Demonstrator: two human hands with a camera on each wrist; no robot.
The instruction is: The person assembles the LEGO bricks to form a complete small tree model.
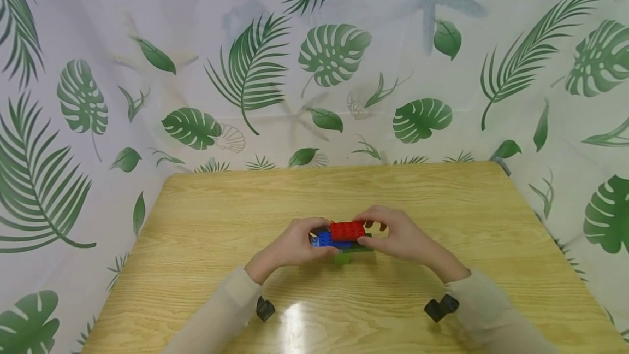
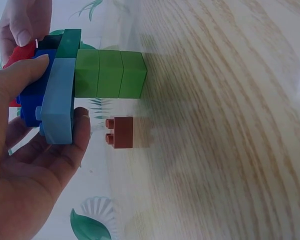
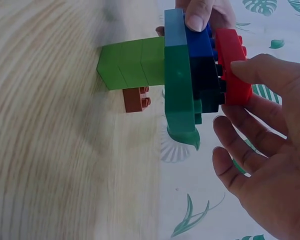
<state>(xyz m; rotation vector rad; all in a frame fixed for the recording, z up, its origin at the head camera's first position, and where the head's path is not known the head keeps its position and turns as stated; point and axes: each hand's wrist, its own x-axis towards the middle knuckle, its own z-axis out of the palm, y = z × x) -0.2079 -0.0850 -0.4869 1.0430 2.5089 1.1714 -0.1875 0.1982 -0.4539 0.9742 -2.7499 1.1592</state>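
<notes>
A stack of toy building bricks stands on the table between the two hands. At its base is a column of light green bricks [image 2: 110, 74], topped by a light blue brick [image 2: 59, 100] and a green brick [image 3: 177, 85] side by side. Above these lie a blue brick [image 3: 200, 42] and a very dark brick [image 3: 205, 75]. My left hand [image 1: 297, 242] grips the stack's left end, thumb on the blue brick. With thumb and fingers, my right hand [image 1: 400, 236] pinches a red brick [image 1: 347, 230] over the top layer; studs show in a narrow gap beneath it.
Behind the stack, a small reddish-brown brick [image 2: 123, 132] sits on the wooden table [image 1: 236, 195]. A leaf-patterned cloth [image 1: 275, 141] hangs along the table's back and sides. Small black devices [image 1: 441, 308] are at both wrists.
</notes>
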